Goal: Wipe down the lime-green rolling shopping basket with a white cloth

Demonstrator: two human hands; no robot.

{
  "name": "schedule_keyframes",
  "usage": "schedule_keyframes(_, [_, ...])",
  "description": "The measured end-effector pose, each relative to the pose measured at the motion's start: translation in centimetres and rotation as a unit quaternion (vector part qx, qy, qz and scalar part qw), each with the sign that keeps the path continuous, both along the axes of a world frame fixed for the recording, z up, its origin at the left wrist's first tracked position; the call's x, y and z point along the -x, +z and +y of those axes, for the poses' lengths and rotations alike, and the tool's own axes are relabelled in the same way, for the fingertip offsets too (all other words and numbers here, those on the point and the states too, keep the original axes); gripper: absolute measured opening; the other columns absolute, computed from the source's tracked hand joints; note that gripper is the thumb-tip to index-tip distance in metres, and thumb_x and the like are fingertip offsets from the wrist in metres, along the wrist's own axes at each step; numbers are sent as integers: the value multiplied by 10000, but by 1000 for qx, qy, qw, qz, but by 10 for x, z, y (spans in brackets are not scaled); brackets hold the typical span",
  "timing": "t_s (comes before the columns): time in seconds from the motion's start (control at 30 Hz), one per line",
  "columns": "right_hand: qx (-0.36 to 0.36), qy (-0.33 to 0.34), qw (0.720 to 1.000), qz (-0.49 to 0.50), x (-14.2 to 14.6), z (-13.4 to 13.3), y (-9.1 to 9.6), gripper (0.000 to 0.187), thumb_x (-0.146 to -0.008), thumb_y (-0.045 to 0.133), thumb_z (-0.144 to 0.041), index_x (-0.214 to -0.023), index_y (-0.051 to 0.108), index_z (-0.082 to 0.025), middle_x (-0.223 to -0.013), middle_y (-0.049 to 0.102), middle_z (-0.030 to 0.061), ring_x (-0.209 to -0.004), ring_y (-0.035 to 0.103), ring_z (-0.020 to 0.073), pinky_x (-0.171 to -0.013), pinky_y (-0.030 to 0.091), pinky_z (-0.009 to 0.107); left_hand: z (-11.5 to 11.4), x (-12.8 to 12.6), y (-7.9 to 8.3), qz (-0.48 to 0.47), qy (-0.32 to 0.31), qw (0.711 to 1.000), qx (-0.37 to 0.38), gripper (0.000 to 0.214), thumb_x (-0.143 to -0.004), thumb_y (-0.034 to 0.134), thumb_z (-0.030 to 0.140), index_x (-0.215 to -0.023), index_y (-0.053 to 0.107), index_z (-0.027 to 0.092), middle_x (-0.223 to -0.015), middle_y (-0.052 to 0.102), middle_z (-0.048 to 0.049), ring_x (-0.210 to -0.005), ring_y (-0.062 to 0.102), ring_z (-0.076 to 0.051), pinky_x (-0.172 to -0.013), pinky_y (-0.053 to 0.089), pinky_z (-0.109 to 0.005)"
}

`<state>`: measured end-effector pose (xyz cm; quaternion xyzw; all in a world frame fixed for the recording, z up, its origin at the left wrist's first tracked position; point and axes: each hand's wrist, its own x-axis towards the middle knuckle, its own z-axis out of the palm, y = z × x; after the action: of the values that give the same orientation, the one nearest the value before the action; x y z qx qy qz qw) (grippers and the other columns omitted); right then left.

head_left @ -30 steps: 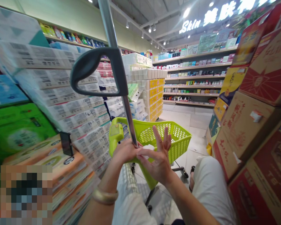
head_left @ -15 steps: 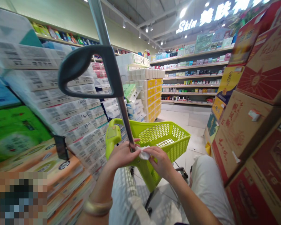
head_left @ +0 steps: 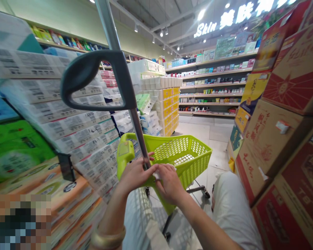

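Looks partway along, curling the left hand (head_left: 137, 174) round the grey-handled pole (head_left: 127, 86) and bunching white tissue (head_left: 158, 176) in the right hand (head_left: 170, 184) by the green cart (head_left: 190, 173), with no visible finish.

Metal pole (head_left: 139, 135), one, tilted, fitted with dark grey loop handle (head_left: 123, 80); lower end was held in the left hand (head_left: 135, 175), whose wrist wore a gold-toned bangle (head_left: 108, 239). White tissue-like wad (head_left: 158, 176), one, was pinched by the right hand (head_left: 169, 185), close beside the left thumb. Lime-green shopping cart (head_left: 198, 166), perforated basket, stood beyond both hands. Left: wrapped paper packs (head_left: 94, 133), stacked. Right: printed cardboard cartons (head_left: 268, 142), stacked. Rear: shelves (head_left: 211, 86) of small packaged goods beneath a lit "Skin" sign (head_left: 206, 27).
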<state>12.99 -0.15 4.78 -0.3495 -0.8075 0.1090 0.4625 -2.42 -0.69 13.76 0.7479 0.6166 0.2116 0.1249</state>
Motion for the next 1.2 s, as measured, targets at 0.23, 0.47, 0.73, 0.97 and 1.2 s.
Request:
schedule_keyframes(0.23, [-12,-54,998,-15,-6,15,-15,250,-957,342,-231,-932,589,-200,-901,622,59,-902,535,207,-861,386,347,-1,-2,1,13,8,1000,-1,440,-812,475,602,-1023,698,286,-1352,582,28,-1133,610,-247,-1041,421,-341])
schedule_keyframes(0.47, [-1,-106,992,-65,-2,27,-7,305,-958,356,-238,-751,577,-202,-738,622,37,-738,546,187,-737,376,303,-3,-5,2,15,9,1000,-12,376,-820,476,578,-794,693,272,-1289,630,49,-1067,644,-222,-994,453,-316])
schedule_keyframes(0.73, [33,-93,987,-127,-4,42,3,376,-960,393,-270,-652,602,-214,-667,667,8,-590,563,147,-569,311,258,-4,-4,4,35,9,999,-10,413,-825,454,589,-740,703,270,-1276,638,50,-1012,664,-220,-947,476,-303])
schedule_keyframes(0.97, [25,-120,985,-118,-1,32,1,350,-961,368,-232,-691,590,-206,-699,657,23,-657,556,167,-644,324,283,-3,-7,2,56,35,998,-9,419,-833,440,593,-732,706,286,-1286,628,70,-1009,666,-229,-884,488,-306])
schedule_keyframes(1.2, [-3,-97,992,-75,-2,33,-12,356,-978,301,-244,-727,550,-201,-715,588,21,-704,501,170,-699,329,296,-4,-8,3,75,38,996,-12,415,-838,434,591,-743,713,298,-1295,620,82,-1010,665,-230,-891,487,-314])
